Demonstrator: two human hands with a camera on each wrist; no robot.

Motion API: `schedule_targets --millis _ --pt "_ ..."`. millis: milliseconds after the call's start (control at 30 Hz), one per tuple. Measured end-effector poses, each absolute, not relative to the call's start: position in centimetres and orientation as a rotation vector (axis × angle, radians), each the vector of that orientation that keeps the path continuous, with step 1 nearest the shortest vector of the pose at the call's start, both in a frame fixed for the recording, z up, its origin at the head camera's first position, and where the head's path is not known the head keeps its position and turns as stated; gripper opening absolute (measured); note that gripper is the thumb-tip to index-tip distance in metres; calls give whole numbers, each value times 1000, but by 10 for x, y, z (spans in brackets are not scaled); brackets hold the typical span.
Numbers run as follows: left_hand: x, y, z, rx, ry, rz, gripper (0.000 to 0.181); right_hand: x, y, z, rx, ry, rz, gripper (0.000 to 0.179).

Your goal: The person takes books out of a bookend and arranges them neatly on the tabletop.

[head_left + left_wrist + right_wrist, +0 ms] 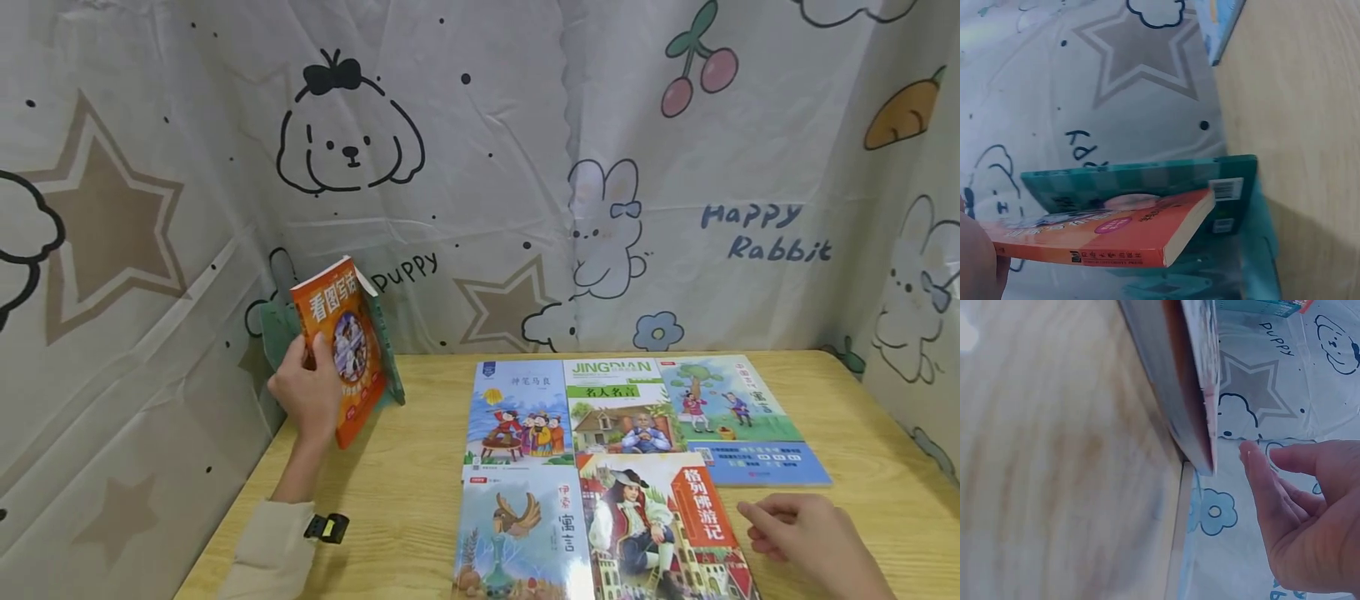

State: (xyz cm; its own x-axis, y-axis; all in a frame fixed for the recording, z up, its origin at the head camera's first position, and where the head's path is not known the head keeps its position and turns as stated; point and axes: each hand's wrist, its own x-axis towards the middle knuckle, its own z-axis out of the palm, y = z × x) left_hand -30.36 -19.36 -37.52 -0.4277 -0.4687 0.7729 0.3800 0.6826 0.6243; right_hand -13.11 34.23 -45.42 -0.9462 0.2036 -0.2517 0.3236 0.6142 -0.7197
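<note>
At the left end of the table, my left hand (pixel 306 387) grips an orange book (pixel 358 367) by its left edge, thumb on the front cover. The book is upright and leans a little. Right behind it a green book (pixel 388 354) stands on the table, partly hidden; the left wrist view shows barcodes on its cover (pixel 1225 206). My right hand (pixel 813 533) holds nothing, its fingers loosely bent, just right of a book with a red title panel (pixel 660 525). In the right wrist view, thumb and fingertips of that hand (pixel 1310 519) stand apart.
Several books lie flat at the table's middle and right: a blue one (pixel 517 408), a white-and-green one (pixel 622 408), one with a tree (pixel 738 417) and one with a bird (pixel 517 533). A printed cloth (pixel 487 208) hangs behind and beside the wooden table (pixel 408 492).
</note>
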Motion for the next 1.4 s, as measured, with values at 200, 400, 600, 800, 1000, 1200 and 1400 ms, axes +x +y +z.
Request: schedule_targets --millis 200,400,600,800,1000,1200,1400 --pt "-290 -190 -360 5 -1731 -914 31 -136 341 -441 433 2704 -1309 49" --pt "-276 -186 -343 -74 -1674 -902 24 -137 346 -427 391 2767 -1360 55" --pt "-265 -181 -331 -117 -1689 -908 24 -141 346 -418 394 2804 -1390 56" --pt "-250 -170 -323 -139 -1746 -991 25 -142 341 -414 346 2830 -1422 57" --pt "-234 -156 -318 -220 -1798 -1187 24 -143 335 -410 247 2867 -1435 58" --pt "-223 -140 -314 -313 -1848 -1421 28 -142 327 -404 129 2921 -1485 51" --pt "-212 -124 -311 -350 -1881 -1619 31 -145 309 -400 -95 2950 -1587 38"
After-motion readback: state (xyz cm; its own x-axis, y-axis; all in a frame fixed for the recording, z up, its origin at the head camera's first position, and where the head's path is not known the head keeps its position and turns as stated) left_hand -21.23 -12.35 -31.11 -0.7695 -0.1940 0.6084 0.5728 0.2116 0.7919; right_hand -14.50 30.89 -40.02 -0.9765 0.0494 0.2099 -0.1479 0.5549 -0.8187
